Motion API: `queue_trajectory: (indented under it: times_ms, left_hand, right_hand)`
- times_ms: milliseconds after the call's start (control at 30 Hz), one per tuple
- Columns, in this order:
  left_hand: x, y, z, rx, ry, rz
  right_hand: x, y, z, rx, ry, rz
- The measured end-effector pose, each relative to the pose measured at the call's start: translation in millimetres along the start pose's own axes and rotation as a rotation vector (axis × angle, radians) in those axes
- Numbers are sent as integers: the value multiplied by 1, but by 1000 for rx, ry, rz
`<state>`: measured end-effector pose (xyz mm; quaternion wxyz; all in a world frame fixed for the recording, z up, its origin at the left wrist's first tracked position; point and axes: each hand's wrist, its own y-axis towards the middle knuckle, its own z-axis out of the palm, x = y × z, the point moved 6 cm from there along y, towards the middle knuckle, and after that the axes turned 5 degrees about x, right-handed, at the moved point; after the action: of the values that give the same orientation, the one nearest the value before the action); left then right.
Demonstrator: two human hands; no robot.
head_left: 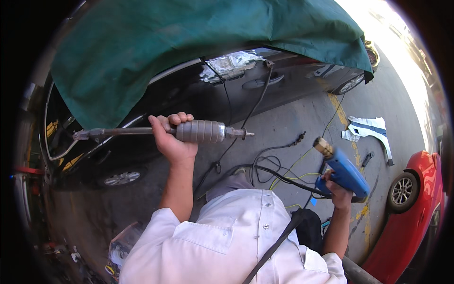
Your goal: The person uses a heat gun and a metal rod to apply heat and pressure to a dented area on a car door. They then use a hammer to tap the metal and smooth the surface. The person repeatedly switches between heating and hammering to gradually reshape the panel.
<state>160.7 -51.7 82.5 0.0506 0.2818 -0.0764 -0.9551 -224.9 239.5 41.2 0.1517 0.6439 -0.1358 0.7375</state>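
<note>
My left hand (174, 136) is closed around the shaft of a slide hammer (201, 131). The tool lies nearly level, its ribbed grey weight just right of my fingers and its hooked end to the far left. My right hand (339, 191) grips a blue pistol-shaped welding gun (349, 174). Its brass-coloured nose (323, 147) points up and left, and a thick black cable (293, 181) joins it near the handle. Ahead stands a dark car (189, 97) with a silvery bare-metal patch (231, 66) on its side. Both tools are apart from the car.
A green cover (189, 33) drapes over the car. From a clamp (269, 63) on its side runs a dark cable (259, 100). More cables loop on the floor near my legs. Right of me are a white fender panel (371, 128) on the floor and a red car body (416, 208).
</note>
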Motion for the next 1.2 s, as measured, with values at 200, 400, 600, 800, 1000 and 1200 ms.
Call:
queue_trajectory:
  times_ms: [200,400,600,800,1000,1200]
  left_hand:
    - [-2,25,-12,-64,-286,-122]
    - [16,12,5,-74,-356,-187]
    - [31,-6,33,21,-335,-292]
    - [40,-13,43,97,-314,-304]
    - [49,-15,49,116,-254,-316]
    - [66,-28,60,117,-199,-440]
  right_hand:
    - [-14,20,58,-9,-38,193]
    - [0,-4,84,134,-309,297]
    - [-1,-18,84,185,-235,375]
    - [-4,-31,68,43,88,279]
    - [-14,-50,59,-33,40,416]
    - [4,-44,59,150,-404,221]
